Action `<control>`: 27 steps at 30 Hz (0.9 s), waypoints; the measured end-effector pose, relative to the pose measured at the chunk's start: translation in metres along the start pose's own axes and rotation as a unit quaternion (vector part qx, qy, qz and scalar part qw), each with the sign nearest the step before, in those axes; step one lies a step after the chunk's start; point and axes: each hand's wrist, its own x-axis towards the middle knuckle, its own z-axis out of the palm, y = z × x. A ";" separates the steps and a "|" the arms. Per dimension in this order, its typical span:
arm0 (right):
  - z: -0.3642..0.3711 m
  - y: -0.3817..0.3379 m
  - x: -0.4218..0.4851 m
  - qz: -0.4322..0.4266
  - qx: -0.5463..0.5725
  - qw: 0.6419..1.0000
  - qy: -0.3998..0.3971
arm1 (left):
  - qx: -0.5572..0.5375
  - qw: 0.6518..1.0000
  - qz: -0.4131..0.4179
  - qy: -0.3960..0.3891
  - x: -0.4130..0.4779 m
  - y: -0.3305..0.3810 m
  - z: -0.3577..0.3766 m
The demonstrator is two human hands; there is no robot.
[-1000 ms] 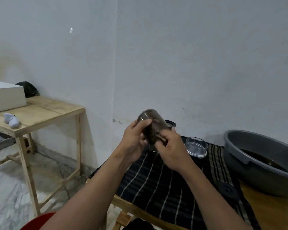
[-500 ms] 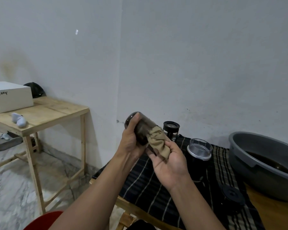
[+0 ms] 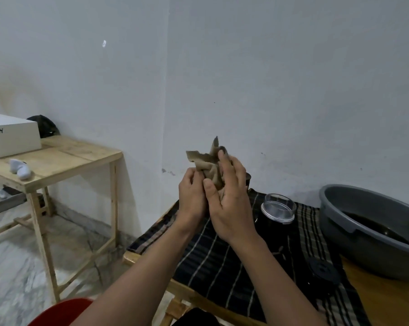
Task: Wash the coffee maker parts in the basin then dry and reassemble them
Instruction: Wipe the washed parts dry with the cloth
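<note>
Drying seems the step in hand: left hand [image 3: 192, 196] and right hand [image 3: 230, 205] both clutch a bunched tan cloth [image 3: 209, 164] above the surface [image 3: 387, 302]; whatever it wraps is hidden. A lidded cup [image 3: 277, 209] stands beside the basin [image 3: 335, 215]. Next comes careful refitting, I judge.

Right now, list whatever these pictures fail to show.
Head view: whatever the tan cloth wraps, covered by the cloth, the left hand and the right hand.
Head view: the basin, cut off by the right edge; dark water hides its bottom.
Head view: a black part behind the right hand, mostly covered.
</note>
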 end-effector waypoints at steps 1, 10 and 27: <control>0.002 -0.001 0.000 0.006 -0.001 1.000 -0.004 | 0.004 1.000 0.002 -0.007 -0.003 0.003 0.002; -0.018 -0.003 0.042 0.258 0.355 0.897 -0.040 | -0.081 0.993 -0.041 -0.079 -0.018 0.028 0.000; -0.020 -0.001 0.045 0.206 0.332 0.920 0.023 | -0.013 0.996 -0.037 -0.083 -0.010 0.032 0.004</control>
